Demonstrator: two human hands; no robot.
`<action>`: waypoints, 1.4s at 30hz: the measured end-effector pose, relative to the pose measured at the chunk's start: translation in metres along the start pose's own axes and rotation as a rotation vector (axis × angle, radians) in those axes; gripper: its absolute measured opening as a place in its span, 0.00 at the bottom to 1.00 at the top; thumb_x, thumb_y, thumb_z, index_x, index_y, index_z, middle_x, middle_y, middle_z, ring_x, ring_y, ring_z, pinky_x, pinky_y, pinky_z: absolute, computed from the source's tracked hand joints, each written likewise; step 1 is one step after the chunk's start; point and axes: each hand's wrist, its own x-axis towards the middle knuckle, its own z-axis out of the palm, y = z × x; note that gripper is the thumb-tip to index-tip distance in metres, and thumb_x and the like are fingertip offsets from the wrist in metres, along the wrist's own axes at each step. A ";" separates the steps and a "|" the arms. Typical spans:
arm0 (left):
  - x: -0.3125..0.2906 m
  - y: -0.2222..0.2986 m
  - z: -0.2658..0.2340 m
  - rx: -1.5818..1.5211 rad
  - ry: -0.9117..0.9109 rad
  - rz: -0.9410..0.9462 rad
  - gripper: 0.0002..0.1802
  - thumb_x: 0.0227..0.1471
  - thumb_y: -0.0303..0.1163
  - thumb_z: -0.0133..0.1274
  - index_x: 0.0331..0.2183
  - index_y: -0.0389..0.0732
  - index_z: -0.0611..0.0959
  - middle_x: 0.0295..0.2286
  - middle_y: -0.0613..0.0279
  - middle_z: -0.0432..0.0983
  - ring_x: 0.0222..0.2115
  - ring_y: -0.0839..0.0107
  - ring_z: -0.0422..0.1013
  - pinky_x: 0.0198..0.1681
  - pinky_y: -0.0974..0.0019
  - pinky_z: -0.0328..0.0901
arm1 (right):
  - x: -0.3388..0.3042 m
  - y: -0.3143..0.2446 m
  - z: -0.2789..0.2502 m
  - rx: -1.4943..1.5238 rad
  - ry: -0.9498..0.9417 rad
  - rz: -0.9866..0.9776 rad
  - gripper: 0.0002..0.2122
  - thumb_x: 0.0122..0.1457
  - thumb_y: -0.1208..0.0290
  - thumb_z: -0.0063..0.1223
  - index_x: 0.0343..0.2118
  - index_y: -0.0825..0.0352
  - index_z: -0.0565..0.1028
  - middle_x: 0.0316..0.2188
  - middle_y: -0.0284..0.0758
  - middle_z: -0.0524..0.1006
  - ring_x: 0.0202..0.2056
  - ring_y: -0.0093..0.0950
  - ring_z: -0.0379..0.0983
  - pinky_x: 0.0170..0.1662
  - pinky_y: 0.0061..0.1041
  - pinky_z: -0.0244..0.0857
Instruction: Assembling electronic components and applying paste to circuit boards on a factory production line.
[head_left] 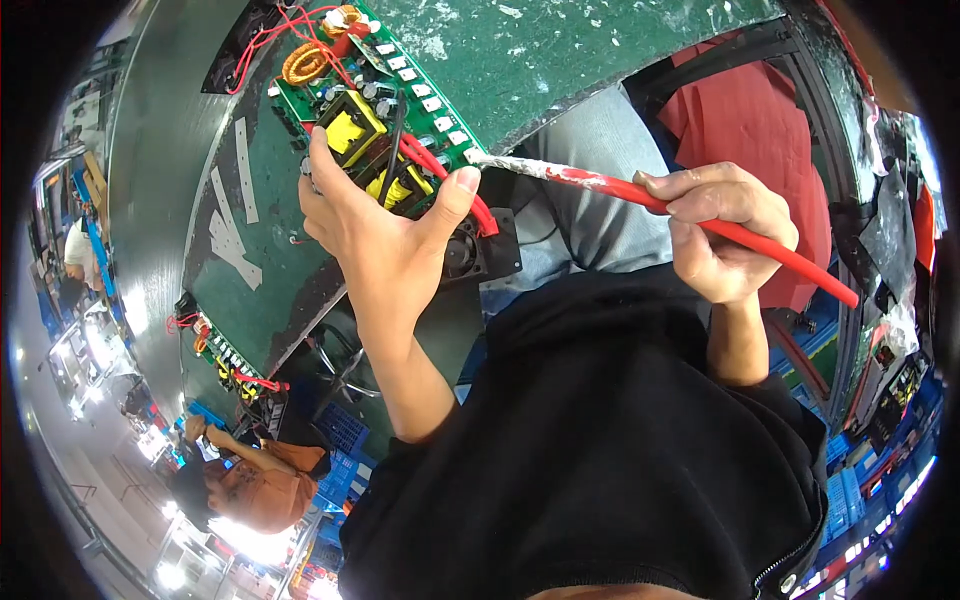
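My left hand (385, 230) is closed around the near end of a green circuit board (415, 112), its thumb and fingers on opposite edges. The board carries yellow-wrapped transformers (345, 133), copper coils (304, 63) and capacitors. Along its right edge runs a row of flat components (443, 124) topped with white paste. Pinched in my right hand (725, 225) is a red-handled brush (610, 186), smeared white toward its tip. That tip touches the nearest component in the row, just beyond my left thumb. Thick red wires (480, 212) come out from the board's near end.
Pale metal strips (235, 245) lie on the worn green table (560, 50). A small black fan (465, 250) sits by the table's edge. At lower left is another circuit board (225, 355) and a person in orange (265, 495). Red cloth (750, 130) hangs at right.
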 end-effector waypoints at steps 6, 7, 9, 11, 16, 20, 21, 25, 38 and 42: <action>0.000 0.000 0.001 0.003 0.006 0.007 0.65 0.36 0.58 0.69 0.62 0.32 0.52 0.54 0.26 0.53 0.57 0.37 0.49 0.60 0.39 0.45 | -0.001 0.002 0.003 0.026 0.035 0.034 0.05 0.44 0.84 0.55 0.26 0.75 0.77 0.27 0.47 0.81 0.30 0.32 0.81 0.35 0.24 0.76; 0.000 0.000 0.000 0.014 0.013 0.008 0.65 0.36 0.58 0.70 0.62 0.32 0.52 0.54 0.27 0.53 0.57 0.37 0.49 0.60 0.39 0.46 | -0.002 0.003 0.003 0.026 0.037 0.034 0.05 0.44 0.84 0.55 0.26 0.75 0.77 0.27 0.47 0.81 0.30 0.32 0.81 0.35 0.24 0.76; -0.001 0.004 -0.002 -0.013 0.010 -0.004 0.65 0.36 0.58 0.70 0.62 0.32 0.52 0.54 0.27 0.54 0.57 0.38 0.50 0.60 0.40 0.46 | -0.004 0.005 0.000 -0.012 0.002 -0.029 0.05 0.44 0.84 0.55 0.26 0.76 0.77 0.27 0.47 0.81 0.29 0.32 0.81 0.35 0.24 0.76; -0.001 0.004 -0.002 -0.044 0.003 -0.017 0.65 0.36 0.57 0.70 0.62 0.32 0.52 0.54 0.27 0.54 0.57 0.38 0.50 0.60 0.40 0.47 | -0.004 0.004 -0.002 0.018 0.030 0.004 0.05 0.44 0.84 0.55 0.27 0.76 0.77 0.28 0.48 0.81 0.29 0.31 0.81 0.35 0.24 0.76; -0.001 0.001 0.003 0.009 0.013 0.003 0.65 0.36 0.57 0.70 0.62 0.32 0.53 0.54 0.29 0.54 0.56 0.39 0.51 0.59 0.41 0.48 | -0.003 0.006 0.000 0.097 0.063 0.058 0.05 0.45 0.84 0.55 0.28 0.76 0.77 0.29 0.49 0.80 0.30 0.33 0.80 0.35 0.25 0.75; 0.000 0.006 0.001 -0.003 0.017 -0.009 0.65 0.36 0.58 0.70 0.62 0.32 0.53 0.53 0.29 0.54 0.56 0.39 0.51 0.59 0.41 0.48 | -0.003 0.007 -0.001 0.069 0.052 0.060 0.05 0.45 0.84 0.55 0.28 0.76 0.77 0.28 0.48 0.80 0.30 0.33 0.80 0.36 0.24 0.75; -0.001 0.006 0.001 -0.013 0.017 -0.021 0.65 0.36 0.58 0.69 0.62 0.32 0.53 0.53 0.29 0.54 0.56 0.38 0.51 0.59 0.40 0.48 | -0.003 0.006 -0.003 0.065 0.052 0.076 0.05 0.47 0.83 0.56 0.28 0.76 0.77 0.29 0.47 0.80 0.31 0.32 0.80 0.36 0.24 0.75; -0.003 0.007 -0.004 0.028 0.021 0.013 0.63 0.40 0.58 0.68 0.62 0.30 0.52 0.54 0.29 0.53 0.56 0.39 0.52 0.58 0.41 0.48 | 0.011 0.015 -0.005 0.049 0.402 0.047 0.05 0.55 0.85 0.54 0.35 0.76 0.76 0.37 0.46 0.78 0.36 0.31 0.78 0.37 0.29 0.75; -0.051 -0.023 -0.033 -0.191 0.095 -0.148 0.24 0.51 0.45 0.62 0.40 0.34 0.79 0.35 0.49 0.76 0.38 0.54 0.73 0.42 0.55 0.67 | 0.132 0.070 -0.007 -0.784 -0.215 -0.222 0.17 0.54 0.83 0.48 0.48 0.68 0.75 0.46 0.44 0.76 0.44 0.46 0.75 0.48 0.34 0.70; 0.009 -0.031 -0.043 -0.043 0.394 0.120 0.14 0.51 0.37 0.60 0.35 0.37 0.80 0.32 0.55 0.76 0.35 0.56 0.73 0.40 0.56 0.66 | 0.048 0.011 0.023 -0.622 0.166 -0.009 0.05 0.55 0.75 0.57 0.32 0.71 0.77 0.31 0.44 0.78 0.30 0.42 0.75 0.34 0.33 0.69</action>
